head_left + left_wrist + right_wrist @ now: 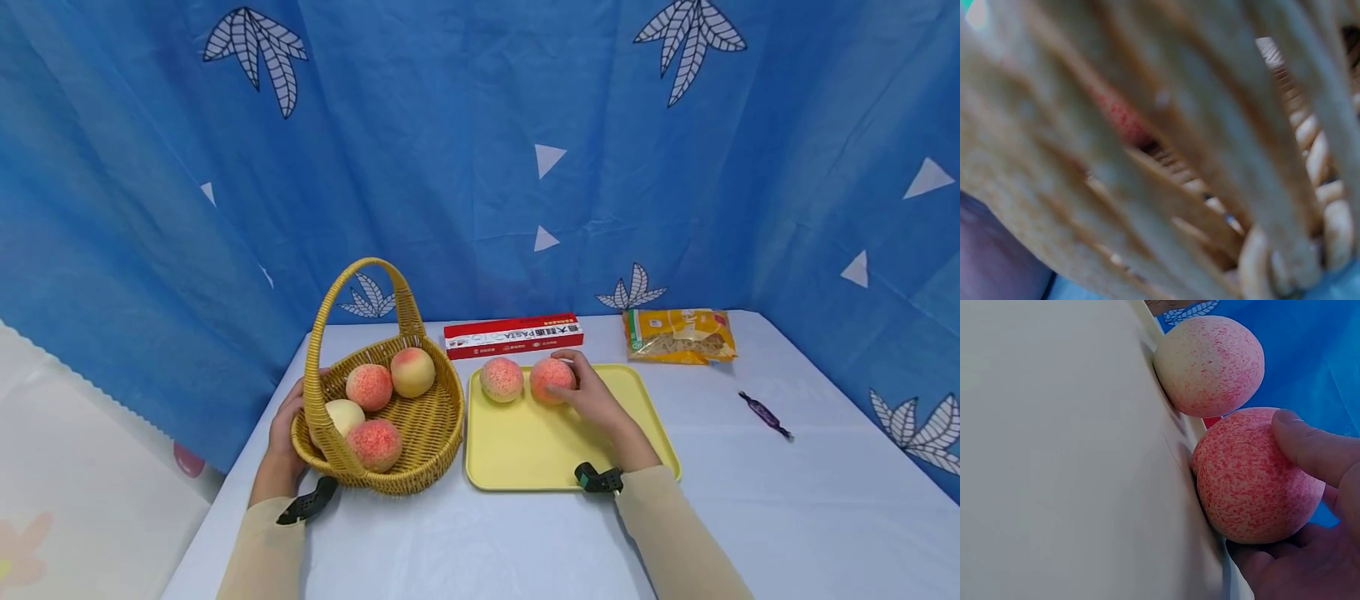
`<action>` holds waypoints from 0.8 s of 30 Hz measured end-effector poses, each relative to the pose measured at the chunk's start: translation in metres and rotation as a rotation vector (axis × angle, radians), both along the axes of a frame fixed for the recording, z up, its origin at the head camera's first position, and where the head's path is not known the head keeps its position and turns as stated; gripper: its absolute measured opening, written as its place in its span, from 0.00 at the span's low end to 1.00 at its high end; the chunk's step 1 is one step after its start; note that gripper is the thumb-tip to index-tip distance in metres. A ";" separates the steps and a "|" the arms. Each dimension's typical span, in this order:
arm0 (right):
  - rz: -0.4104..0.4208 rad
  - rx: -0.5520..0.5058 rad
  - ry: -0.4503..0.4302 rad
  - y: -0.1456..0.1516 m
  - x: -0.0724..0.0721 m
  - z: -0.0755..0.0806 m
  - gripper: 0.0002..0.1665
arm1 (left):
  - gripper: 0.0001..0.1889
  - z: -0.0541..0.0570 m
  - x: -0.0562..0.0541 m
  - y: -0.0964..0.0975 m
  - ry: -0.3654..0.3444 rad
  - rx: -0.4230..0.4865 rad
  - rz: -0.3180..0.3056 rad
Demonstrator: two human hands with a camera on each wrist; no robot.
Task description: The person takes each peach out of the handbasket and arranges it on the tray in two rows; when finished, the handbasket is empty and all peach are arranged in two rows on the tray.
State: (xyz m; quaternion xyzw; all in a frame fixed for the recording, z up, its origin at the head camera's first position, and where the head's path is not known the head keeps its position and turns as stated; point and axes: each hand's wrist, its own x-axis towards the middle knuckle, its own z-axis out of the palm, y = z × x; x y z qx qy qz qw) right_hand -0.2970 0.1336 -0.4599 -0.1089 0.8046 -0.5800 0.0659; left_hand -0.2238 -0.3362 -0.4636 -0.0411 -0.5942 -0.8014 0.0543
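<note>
My right hand [592, 396] holds a pink speckled peach [552, 381] at the far side of the yellow tray [525, 458]. In the right wrist view the thumb lies on one side of that peach [1260, 481] and fingers on the other; it looks to be touching the tray. Just left of it sits a second peach [502, 380]. My left hand [285, 429] grips the left side of a wicker basket [427, 425], partly hidden by the wall and handle. Inside lie several peaches, among them a red one [374, 445] and a paler one [412, 372]. Basket strips [1166, 187] fill the left wrist view.
Behind the tray lies a red and white pasta box [513, 336]. To its right is a yellow food packet [681, 336], with a purple wrapped candy [765, 415] nearer the right edge. The basket's tall handle [318, 358] arches over it. A blue curtain [465, 167] stands behind.
</note>
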 end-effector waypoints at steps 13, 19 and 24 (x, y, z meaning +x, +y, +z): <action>0.016 0.043 -0.003 0.001 0.004 0.005 0.41 | 0.25 0.002 0.001 0.000 0.015 0.002 -0.009; 0.008 0.037 -0.004 0.004 0.006 0.008 0.43 | 0.25 0.001 0.001 -0.001 0.012 0.005 -0.018; -0.018 0.011 -0.019 0.003 0.013 0.022 0.42 | 0.25 0.000 0.000 -0.002 0.007 0.006 -0.013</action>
